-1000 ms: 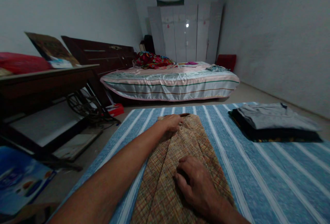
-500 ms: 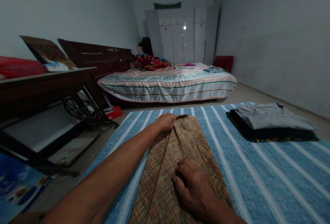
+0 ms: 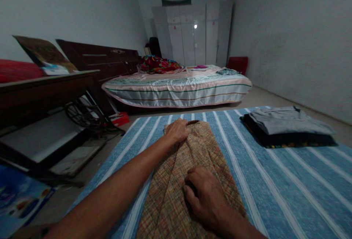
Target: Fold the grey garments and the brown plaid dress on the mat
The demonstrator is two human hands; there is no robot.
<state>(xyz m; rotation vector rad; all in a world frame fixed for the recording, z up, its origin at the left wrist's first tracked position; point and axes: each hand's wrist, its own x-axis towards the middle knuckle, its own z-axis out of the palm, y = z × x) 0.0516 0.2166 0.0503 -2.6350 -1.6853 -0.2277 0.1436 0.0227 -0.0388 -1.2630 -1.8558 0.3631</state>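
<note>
A brown plaid garment (image 3: 189, 165), folded long and narrow, lies flat on the blue-and-white striped bedding (image 3: 132, 142). My left hand (image 3: 178, 130) is at its far end, near the upper left corner. The fingers of that hand are bent down onto the cloth by a dark edge, gripping it, with the fingertips partly hidden. Closer to me, my right hand (image 3: 205, 197) rests palm down on the middle of the garment. Its fingers are loosely bent and its thumb stands apart, with no cloth gathered in them.
On the right side of the bedding sits a stack of folded clothes (image 3: 291, 125), grey over black. Beyond stands a bed (image 3: 178, 90) with a red floral blanket (image 3: 158, 64). A table with a treadle wheel (image 3: 82, 116) and a blue box (image 3: 20, 198) are on the left.
My left hand has shifted slightly inward on the garment, so its far left corner now shows beside the hand. My right hand stays nearly in place. The view has moved a little.
</note>
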